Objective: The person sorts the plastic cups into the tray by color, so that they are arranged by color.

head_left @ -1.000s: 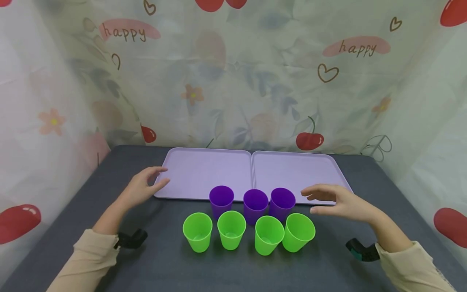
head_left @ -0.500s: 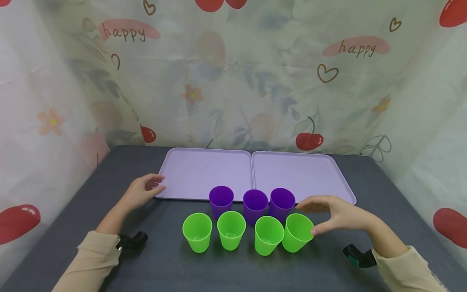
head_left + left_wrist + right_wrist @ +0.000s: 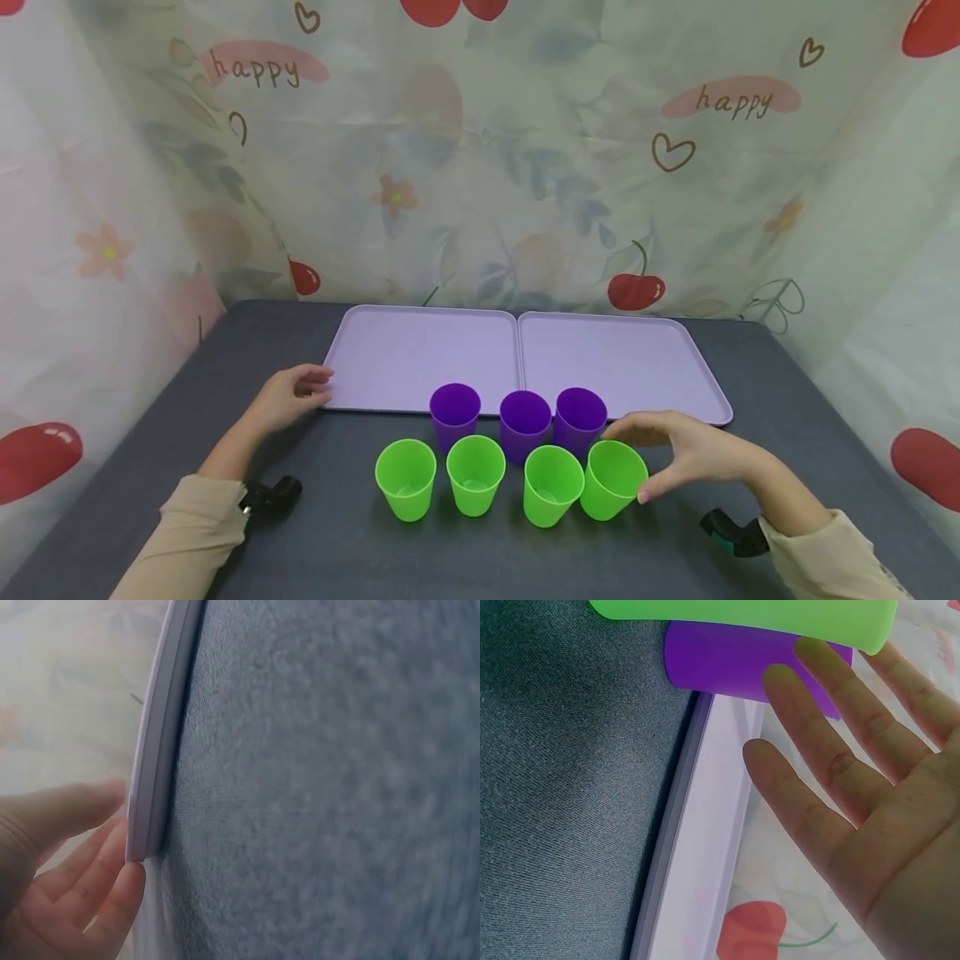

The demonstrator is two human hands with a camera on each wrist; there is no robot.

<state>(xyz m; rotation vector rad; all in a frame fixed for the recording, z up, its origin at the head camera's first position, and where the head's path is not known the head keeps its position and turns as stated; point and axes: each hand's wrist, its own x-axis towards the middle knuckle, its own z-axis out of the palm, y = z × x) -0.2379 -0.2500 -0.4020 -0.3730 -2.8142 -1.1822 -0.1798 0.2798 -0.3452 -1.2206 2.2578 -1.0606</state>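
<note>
My left hand (image 3: 285, 402) is at the near-left corner of the left lilac tray (image 3: 420, 354). In the left wrist view its fingertips meet the tray's corner, thumb above and fingers relaxed. My right hand (image 3: 705, 454) is spread beside the rightmost green cup (image 3: 613, 479), thumb tip right at its near side and fingers reaching behind it. From the right wrist, straight, parted fingers (image 3: 817, 742) overlap a purple cup (image 3: 735, 660) and end close to the green cup (image 3: 750, 619). Several green cups stand upright in a front row, mouths up; three purple cups (image 3: 525, 425) stand behind them.
A second lilac tray (image 3: 615, 362) adjoins the left one at the back of the dark tabletop (image 3: 465, 562). The purple cups stand close to the trays' front edges. Printed fabric (image 3: 480, 167) hangs behind and on both sides.
My right hand has come down and toward the viewer, from beside the purple cups to the rightmost green cup. My left hand has lowered to the left tray's corner. The cups have not moved.
</note>
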